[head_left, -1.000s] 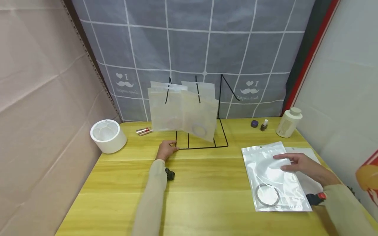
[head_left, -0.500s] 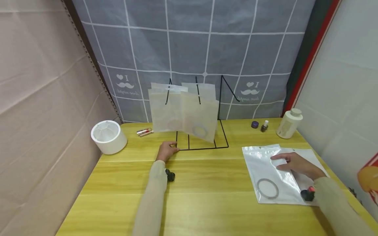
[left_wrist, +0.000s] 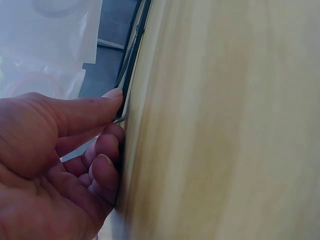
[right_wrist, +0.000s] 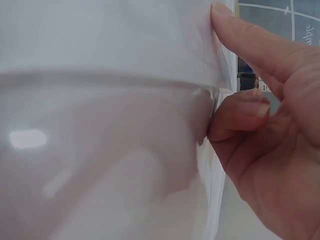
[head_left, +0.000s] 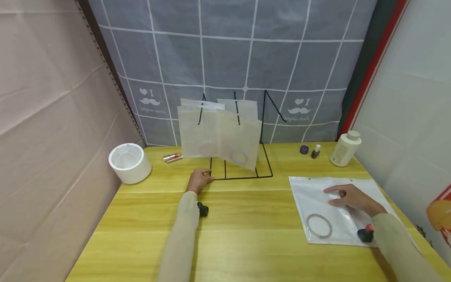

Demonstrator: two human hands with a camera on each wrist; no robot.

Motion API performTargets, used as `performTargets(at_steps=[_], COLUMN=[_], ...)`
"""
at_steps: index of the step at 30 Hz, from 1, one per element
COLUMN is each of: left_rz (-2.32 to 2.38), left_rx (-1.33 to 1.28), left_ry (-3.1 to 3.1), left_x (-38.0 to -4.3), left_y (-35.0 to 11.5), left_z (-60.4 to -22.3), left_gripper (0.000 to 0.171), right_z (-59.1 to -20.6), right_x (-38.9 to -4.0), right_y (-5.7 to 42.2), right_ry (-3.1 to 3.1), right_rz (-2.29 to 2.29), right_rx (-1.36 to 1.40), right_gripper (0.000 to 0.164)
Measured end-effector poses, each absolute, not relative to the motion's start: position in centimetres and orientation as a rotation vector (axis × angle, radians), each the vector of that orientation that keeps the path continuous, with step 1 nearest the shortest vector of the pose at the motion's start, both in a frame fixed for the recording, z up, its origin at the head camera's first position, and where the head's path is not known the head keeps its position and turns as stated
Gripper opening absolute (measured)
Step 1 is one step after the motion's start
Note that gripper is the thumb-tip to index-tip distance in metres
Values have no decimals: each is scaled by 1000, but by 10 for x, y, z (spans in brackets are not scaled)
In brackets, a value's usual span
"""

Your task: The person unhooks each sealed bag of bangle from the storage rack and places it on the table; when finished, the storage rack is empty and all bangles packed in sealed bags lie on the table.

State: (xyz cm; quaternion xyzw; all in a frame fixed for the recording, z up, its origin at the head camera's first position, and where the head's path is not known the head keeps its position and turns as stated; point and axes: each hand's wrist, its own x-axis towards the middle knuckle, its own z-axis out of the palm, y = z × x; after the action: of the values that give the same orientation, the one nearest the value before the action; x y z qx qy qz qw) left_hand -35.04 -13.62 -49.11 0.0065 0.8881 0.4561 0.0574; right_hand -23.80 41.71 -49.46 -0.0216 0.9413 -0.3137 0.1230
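My left hand [head_left: 198,181] pinches the front left corner of a black wire display rack [head_left: 243,178]; thumb and curled fingers meet that wire in the left wrist view. Translucent bags [head_left: 201,135] hang on the rack's left and middle hooks, with faint rings inside. At the right, my right hand [head_left: 354,197] rests on a white shiny zip bag [head_left: 301,192] lying flat. A grey ring [head_left: 308,224] shows in the lower part of this bag. In the right wrist view, thumb and bent fingers touch the bag's surface [right_wrist: 100,45], apart from each other.
A white round container [head_left: 134,170] stands at the left, with small metallic red tubes [head_left: 172,157] beside the rack. Toward the back right are a dark blue lid [head_left: 304,149], a small bottle [head_left: 315,151] and a white bottle [head_left: 345,149]. A grey checked cloth [head_left: 225,58] hangs behind.
The zip bag, tilted and glaring a second ago, has settled flat, its lower edge farther back. My right hand has shifted slightly left with it. My left hand has stayed at the rack corner.
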Motion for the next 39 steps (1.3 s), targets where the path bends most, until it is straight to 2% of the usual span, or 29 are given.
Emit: performTargets(at_steps=[17, 23, 30, 34, 39], left_rz=[1385, 1405, 1404, 1411, 1423], left_rx=[28, 41, 15, 26, 40], left_ry=[2722, 2718, 2724, 2721, 2725], left_x=[-349, -350, -349, -348, -348], left_y=[-138, -136, -138, -137, -135], left_z=[-495, -497, -499, -499, -498], left_gripper=[41, 41, 40, 40, 40], right_z=[-496, -477, -440, -427, -416], right_x=[-236, -236, -255, -270, -289], right_y=[416, 402, 325, 270, 209], right_ry=[2739, 2814, 2940, 2937, 2926], right_rz=[-951, -907, -1018, -1217, -1443], right_rx=[-180, -251, -448, -698, -988], right_gripper=[57, 51, 41, 37, 43])
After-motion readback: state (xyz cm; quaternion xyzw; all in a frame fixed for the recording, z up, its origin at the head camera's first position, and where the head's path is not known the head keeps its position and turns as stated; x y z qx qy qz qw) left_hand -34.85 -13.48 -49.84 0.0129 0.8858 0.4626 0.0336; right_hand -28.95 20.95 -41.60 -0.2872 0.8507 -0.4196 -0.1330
